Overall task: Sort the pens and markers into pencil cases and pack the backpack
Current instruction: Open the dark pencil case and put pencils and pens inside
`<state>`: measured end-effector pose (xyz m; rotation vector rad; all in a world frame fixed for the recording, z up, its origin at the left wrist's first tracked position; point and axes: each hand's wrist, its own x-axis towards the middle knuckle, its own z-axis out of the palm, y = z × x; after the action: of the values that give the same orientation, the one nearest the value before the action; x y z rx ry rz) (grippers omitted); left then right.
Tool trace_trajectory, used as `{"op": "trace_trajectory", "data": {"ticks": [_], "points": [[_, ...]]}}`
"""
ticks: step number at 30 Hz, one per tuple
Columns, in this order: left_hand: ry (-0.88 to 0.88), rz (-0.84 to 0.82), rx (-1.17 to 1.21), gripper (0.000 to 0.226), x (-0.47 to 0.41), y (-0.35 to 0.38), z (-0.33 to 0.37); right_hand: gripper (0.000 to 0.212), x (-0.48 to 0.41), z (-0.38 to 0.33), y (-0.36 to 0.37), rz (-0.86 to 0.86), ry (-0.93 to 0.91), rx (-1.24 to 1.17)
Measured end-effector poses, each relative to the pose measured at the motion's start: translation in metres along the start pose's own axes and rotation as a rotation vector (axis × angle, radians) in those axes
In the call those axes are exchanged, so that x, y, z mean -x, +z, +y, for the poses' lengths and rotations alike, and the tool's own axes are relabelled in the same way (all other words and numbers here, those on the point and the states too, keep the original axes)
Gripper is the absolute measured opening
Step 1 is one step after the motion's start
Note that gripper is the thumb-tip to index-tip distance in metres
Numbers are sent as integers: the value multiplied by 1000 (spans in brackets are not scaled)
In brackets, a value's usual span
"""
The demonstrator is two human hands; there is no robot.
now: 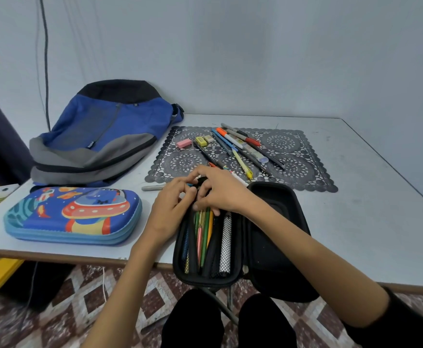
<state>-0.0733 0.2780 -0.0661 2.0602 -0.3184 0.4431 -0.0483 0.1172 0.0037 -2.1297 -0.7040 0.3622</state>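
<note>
A person seated at a white table [356, 197] works both hands at the far end of an open black pencil case [275, 237], its near end hanging over the table's edge and one half lined with coloured pencils [205, 232]. The left hand [172, 209] has its fingers curled inward, tips against the right hand [220, 190], whose fingers bend over the case's far rim while the thumb presses down near the pencil tops. A sliver of blue shows between the two, but whether either hand actually grips a pen cannot be told. The step looks like seating one more pen among the pencils, best done by sliding it in lengthwise, parallel to its neighbours, while the other hand steadies the overhanging case. More pens and markers [240, 149] lie fanned on a lace mat [305, 172] just beyond the hands, a grey marker [152, 188] rests just beside the left fingers, and the closed blue pencil case [72, 214] and backpack [100, 131] sit to the left
</note>
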Motion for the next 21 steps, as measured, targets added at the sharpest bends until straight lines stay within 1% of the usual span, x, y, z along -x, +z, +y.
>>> {"op": "trace_trajectory", "data": {"ticks": [3, 7, 11, 13, 14, 15, 17, 18, 19, 21], "points": [[-11, 3, 10, 44, 0, 0, 0, 42, -2, 3, -8, -48, 58, -106], [-42, 31, 66, 29, 1, 0, 7, 35, -3, 7, -17, -120, 96, -196], [-79, 49, 89, 22, 2, 0, 12, 31, -3, 7, -26, -188, 116, -232], [-90, 47, 94, 22, 3, 1, 13, 23, -9, 6, -35, -158, 117, -204], [-89, 46, 93, 21, 3, 0, 14, 19, -17, 8, -39, -82, 120, -162], [-89, 45, 94, 19, 4, 0, 15, 16, -27, 13, -44, 36, 129, -67], [-99, 49, 96, 17, 5, 0, 17, 16, -49, 23, -52, 305, 147, 305], [-105, 50, 95, 17, 6, 0, 17, 18, -58, 28, -54, 388, 160, 506], [-107, 48, 92, 17, 6, 0, 17, 20, -65, 34, -55, 421, 170, 660], [-103, 45, 89, 17, 6, 0, 18, 20, -75, 43, -57, 405, 184, 849]]}}
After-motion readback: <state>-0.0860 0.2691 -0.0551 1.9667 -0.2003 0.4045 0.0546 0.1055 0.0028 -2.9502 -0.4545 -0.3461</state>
